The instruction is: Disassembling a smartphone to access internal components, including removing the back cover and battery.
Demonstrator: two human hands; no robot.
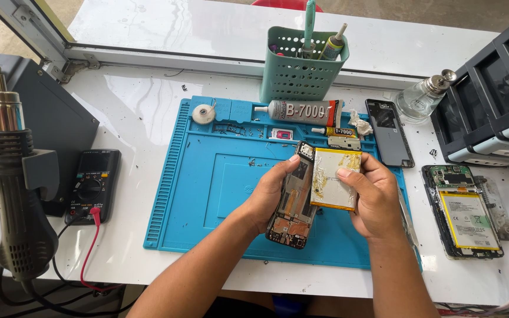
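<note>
My left hand (271, 197) grips an opened phone body (293, 203) with its dark inner frame and circuit parts exposed, held upright over the blue work mat (207, 176). My right hand (372, 200) holds a flat yellow and silver battery (334, 176) by its right edge. The battery is tilted up off the phone body, with its left edge still against the frame. Both hands hover above the middle right of the mat.
A hot air gun (13, 176) stands in a holder at left beside a multimeter (92, 185) with red and black leads. A teal tool basket (301, 68), glue tubes (301, 111), a phone back cover (389, 132), a glass bottle (422, 97), grey drawers (490, 88) and another opened phone (463, 209) surround the mat.
</note>
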